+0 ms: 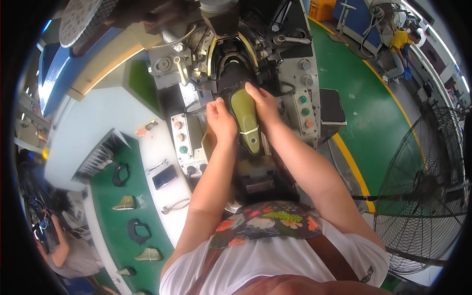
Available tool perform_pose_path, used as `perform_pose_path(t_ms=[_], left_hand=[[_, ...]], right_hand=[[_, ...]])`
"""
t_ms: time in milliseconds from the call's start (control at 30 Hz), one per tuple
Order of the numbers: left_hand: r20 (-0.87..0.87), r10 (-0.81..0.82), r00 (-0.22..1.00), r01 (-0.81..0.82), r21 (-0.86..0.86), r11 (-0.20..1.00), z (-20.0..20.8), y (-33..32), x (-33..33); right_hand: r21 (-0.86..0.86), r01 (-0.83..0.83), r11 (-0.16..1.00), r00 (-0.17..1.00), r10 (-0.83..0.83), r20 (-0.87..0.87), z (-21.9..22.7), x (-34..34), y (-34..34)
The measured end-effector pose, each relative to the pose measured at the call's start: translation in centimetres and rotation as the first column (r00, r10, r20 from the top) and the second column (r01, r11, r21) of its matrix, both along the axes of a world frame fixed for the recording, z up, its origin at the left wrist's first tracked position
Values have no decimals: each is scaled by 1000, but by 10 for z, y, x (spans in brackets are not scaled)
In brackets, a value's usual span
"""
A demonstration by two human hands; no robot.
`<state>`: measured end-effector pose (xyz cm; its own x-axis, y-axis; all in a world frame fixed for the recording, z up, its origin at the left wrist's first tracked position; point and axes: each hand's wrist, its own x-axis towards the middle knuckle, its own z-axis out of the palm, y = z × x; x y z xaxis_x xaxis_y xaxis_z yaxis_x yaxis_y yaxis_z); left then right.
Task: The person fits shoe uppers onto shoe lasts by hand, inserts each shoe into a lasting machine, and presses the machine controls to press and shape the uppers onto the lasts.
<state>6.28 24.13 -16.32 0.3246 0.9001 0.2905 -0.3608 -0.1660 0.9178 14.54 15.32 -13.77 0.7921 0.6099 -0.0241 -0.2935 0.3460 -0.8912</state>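
Observation:
An olive-green shoe last (pixel 242 109), sole side up, lies lengthwise between my hands with its toe toward the machine. A white band crosses it near the heel, and dark material that I cannot make out fully borders its sides. My left hand (pixel 222 119) is closed at its left side, the thumb raised. On its right side, my right hand (pixel 265 107) is closed round the edge, with the thumb along the rim. The fingers beneath are hidden. Just beyond the toe are the machine's dark, curved jaws (pixel 233 61).
Button panels (pixel 183 137) (pixel 306 114) flank the machine. On the white ledge at left lie a phone (pixel 164 177), a wrench (pixel 157 166) and pliers (pixel 175 206). Shoe lasts (pixel 124 202) and dark uppers (pixel 138 231) rest on a green surface. A large fan (pixel 425 189) stands right; other people work farther off.

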Motion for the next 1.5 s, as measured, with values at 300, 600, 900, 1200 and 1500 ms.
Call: perform_pose_path(t_ms=[300,600,900,1200,1500], left_hand=[[-117,11,993,-21,-86,996,17,24,19],[-102,-41,994,20,-202,979,33,25,20],[-47,-29,999,19,-204,979,16,33,28],[-57,-41,998,27,-224,974,28,27,21],[241,-356,903,429,-565,705,28,19,-6]], right_hand=[[-124,137,983,986,-148,-81,25,9,17],[-137,166,977,976,-182,-117,37,8,20],[-56,178,982,978,-182,-97,40,6,21],[-78,156,985,980,-164,-117,45,0,21],[252,-53,966,895,158,-418,17,-1,-3]])
